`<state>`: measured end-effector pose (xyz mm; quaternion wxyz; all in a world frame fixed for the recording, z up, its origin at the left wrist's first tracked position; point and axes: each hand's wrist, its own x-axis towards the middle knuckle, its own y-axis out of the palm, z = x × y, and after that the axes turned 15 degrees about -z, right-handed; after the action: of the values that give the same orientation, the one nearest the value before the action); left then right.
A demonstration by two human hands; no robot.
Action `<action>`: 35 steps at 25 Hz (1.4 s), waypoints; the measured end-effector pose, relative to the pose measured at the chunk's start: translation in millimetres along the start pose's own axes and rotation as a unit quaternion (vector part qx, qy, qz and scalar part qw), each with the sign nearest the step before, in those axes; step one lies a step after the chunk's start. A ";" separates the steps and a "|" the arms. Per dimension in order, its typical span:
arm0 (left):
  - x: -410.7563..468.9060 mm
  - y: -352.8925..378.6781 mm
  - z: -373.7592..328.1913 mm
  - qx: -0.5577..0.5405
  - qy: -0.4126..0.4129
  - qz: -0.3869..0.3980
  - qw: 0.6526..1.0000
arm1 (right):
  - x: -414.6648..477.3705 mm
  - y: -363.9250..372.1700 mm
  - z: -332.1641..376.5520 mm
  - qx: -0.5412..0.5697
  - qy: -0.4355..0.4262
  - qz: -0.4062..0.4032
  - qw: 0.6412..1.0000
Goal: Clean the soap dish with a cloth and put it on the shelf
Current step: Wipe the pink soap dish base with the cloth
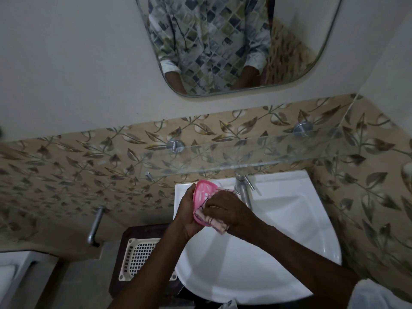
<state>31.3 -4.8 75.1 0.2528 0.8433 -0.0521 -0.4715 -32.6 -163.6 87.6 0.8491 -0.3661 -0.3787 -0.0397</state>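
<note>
wiping stage, by my read. my left hand (189, 216) is closed around the pink soap dish (203, 198), holding it tilted on edge over the back left part of the white sink (289, 219). my right hand (225, 208) is bunched on the cloth (215, 224), a pink-and-white checked one, pressing it against the lower half of the dish's slotted face. the dish sits just beside the tap (243, 188), apart from it as far as i can tell.

done so far: dish picked up, cloth on it. left: finish the wipe, then set the dish on the glass shelf (256, 152), which runs along the tiled wall above the sink and carries nothing i can see.

hard to make out: light is dim. the cloth and my right hand cover the lower part of the dish, so i cannot judge how clean it is. the back of the dish is turned away from me. the shelf is clear glass and its front edge reads faintly against the leaf-pattern tiles. a white slotted basket (139, 257) beside the sink is partly behind my left forearm.
</note>
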 end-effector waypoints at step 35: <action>-1.2 6.0 29.5 0.023 0.142 -0.071 0.987 | 18.5 5.9 12.1 -0.056 0.285 0.043 0.956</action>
<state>7.4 -20.7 66.3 0.2038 0.9088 0.0337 -0.3624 -24.8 -147.5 102.0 0.9008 -0.4025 -0.1021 -0.1271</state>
